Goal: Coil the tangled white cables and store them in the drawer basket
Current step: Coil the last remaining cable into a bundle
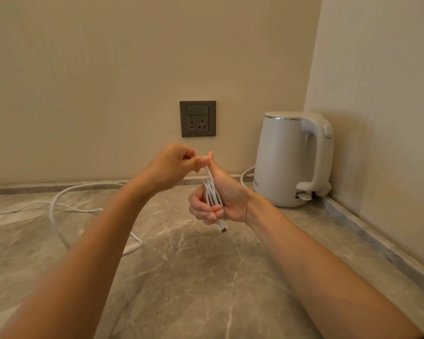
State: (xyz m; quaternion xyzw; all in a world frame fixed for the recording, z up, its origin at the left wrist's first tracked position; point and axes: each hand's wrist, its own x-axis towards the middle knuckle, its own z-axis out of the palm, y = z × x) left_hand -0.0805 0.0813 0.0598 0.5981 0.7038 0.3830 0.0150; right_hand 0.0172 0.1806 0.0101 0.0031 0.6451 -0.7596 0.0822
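Grey marble-look countertop [206,277], set in a wall corner, is where the work is being done. Nearest the camera, a coiled white cable bundle [212,194] is gripped in the right hand [227,199], fingers curled round it, with one connector [222,228] sticking out below the fist. Just above, the bundle's free strand is pinched between thumb and fingertips of the left hand [171,165]. Further left, loose white cable [53,209] is left uncoiled on the counter: a thick loop and a thinner strand are seen, but whether one cable or two cannot be told. At the back right, one white kettle [284,160] is parked, its cord [244,174] curving out beside it; one wall socket [197,118] is mounted behind the hands. No drawer basket is in view. Count: two hands, one bundle, one visible connector, one kettle, one socket. Risks: the coil is likely to spring open if the tail is released before being tucked or wrapped; the thick loop may be the kettle's own cord, so the kettle could be dragged if it is pulled in.
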